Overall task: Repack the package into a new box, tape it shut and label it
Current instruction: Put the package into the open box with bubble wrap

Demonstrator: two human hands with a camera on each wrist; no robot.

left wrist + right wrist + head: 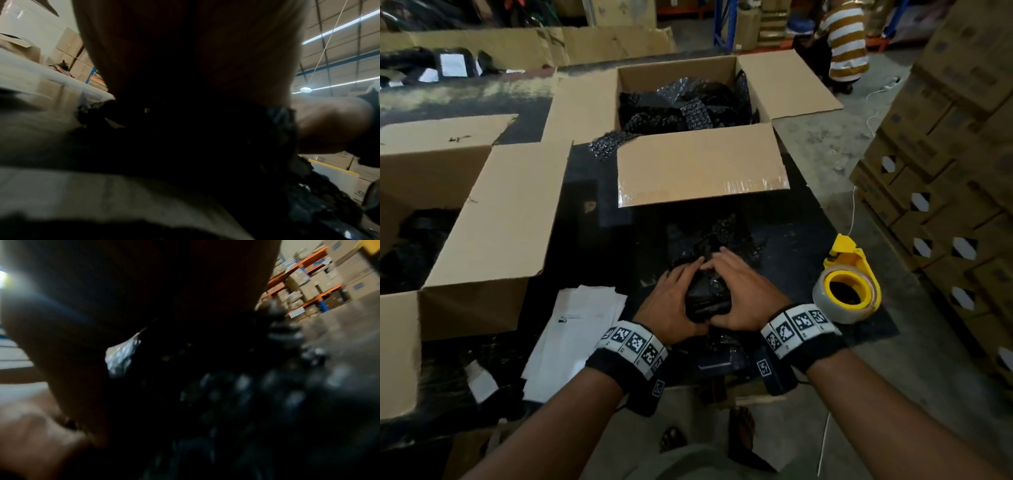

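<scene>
A black bubble-wrapped package [707,301] lies on the dark table near its front edge. My left hand [674,301] curls round its left side and my right hand [736,294] curls round its right side, the fingertips meeting over its top. More black bubble wrap [722,233] spreads on the table just beyond. An open cardboard box [685,102] with black bubble-wrapped items stands behind it. In both wrist views the palm is close and dark, with the blurred package [205,138] [226,394] under it.
A yellow tape dispenser [847,284] sits at the table's right edge. White paper sheets [575,329] lie left of my hands. A second open box [448,219] stands at the left. Stacked cartons [955,164] line the right. A person [842,44] crouches at the back.
</scene>
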